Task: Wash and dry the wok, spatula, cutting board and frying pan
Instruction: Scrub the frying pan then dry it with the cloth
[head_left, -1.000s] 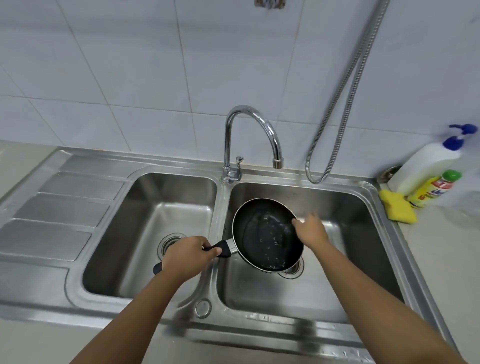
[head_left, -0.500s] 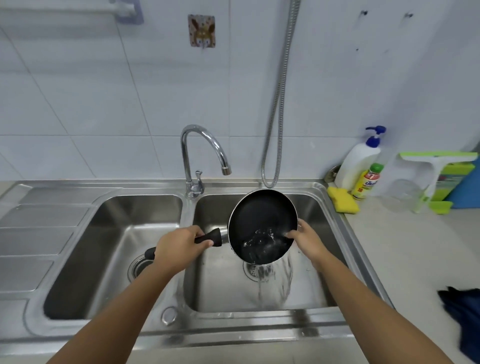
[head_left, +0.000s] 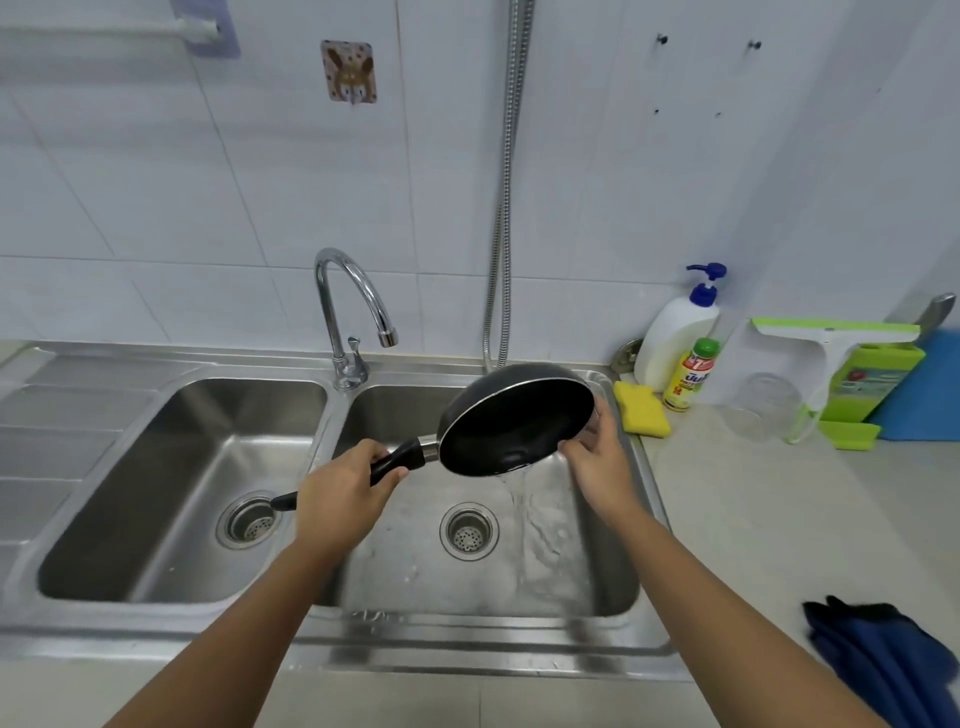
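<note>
Over the right basin, head view, I list what I can see.

- Frying pan (head_left: 514, 426): black, held in the air above the right basin of the sink (head_left: 631, 582), steeply tilted with its inside facing me and its low edge toward the drain (head_left: 469, 531). I take the tilt as deliberate, because a thin stream of water (head_left: 519, 493) runs off the low edge into the basin.
- Left hand (head_left: 343, 493): fingers wrapped tight round the pan's black handle (head_left: 397, 460). This grip sets the angle.
- Right hand (head_left: 597, 462): fingers behind the far rim and thumb at the front, pinching the rim. I judge that it steadies the pan and guides the pour.
- Faucet (head_left: 353, 291): spout aimed over the right basin, with no water leaving it that I can see.
- Yellow sponge (head_left: 641, 415): on the surface (head_left: 753, 519), just beside the basin's right edge, within easy reach.
- White pump bottle (head_left: 675, 332) and small green-capped bottle (head_left: 693, 374): upright against the wall behind the sponge.
- Dark blue cloth (head_left: 878, 654): crumpled on the surface, near right. It is probably kept there for drying.
- Wok, spatula, cutting board: I cannot pick any of them out.

Judgement: the pan is at the draining stage and is not yet dried.
</note>
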